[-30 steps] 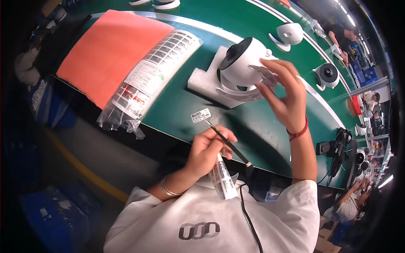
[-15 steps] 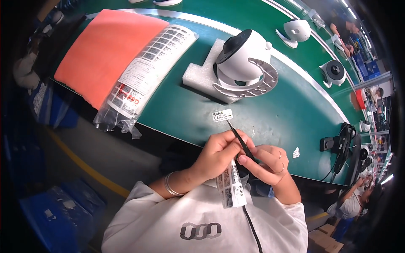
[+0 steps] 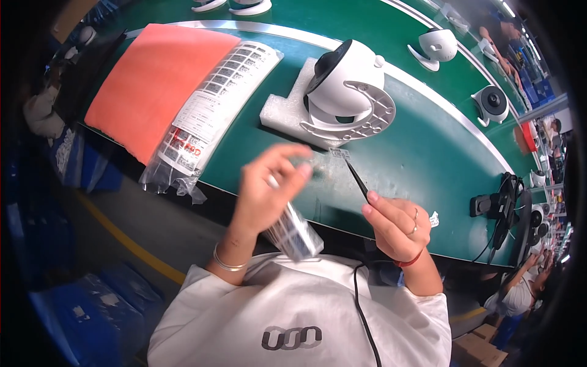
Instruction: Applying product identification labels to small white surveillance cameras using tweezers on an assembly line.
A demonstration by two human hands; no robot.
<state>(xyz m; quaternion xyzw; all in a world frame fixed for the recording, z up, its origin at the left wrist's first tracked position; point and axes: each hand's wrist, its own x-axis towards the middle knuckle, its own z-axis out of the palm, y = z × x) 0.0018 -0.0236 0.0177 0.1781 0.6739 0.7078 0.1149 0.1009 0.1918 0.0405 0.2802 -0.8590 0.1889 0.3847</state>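
Observation:
My right hand (image 3: 400,229) grips black tweezers (image 3: 359,178) between thumb and fingers. At their tip a small printed label (image 3: 338,153) sticks out, just in front of the white camera. My left hand (image 3: 267,186), somewhat blurred, has a strip of printed labels (image 3: 293,235) hanging below its palm; thumb and index finger are spread toward the label. Beyond both hands, a round white camera (image 3: 358,76) with a black front lies tilted on a white foam block (image 3: 284,119), its curved stand (image 3: 373,116) facing me.
Orange foam sheet (image 3: 162,79) and a bagged stack of label sheets (image 3: 211,110) lie at left. A black device with cables (image 3: 498,208) sits at right, near a scrap of label paper (image 3: 434,219). Other cameras (image 3: 438,46) stand on the green line behind; co-workers are at right.
My hands have drawn apart: the left went up and left with the label strip, the right moved right. The label at the tweezers' tip moved right and farther out, toward the camera.

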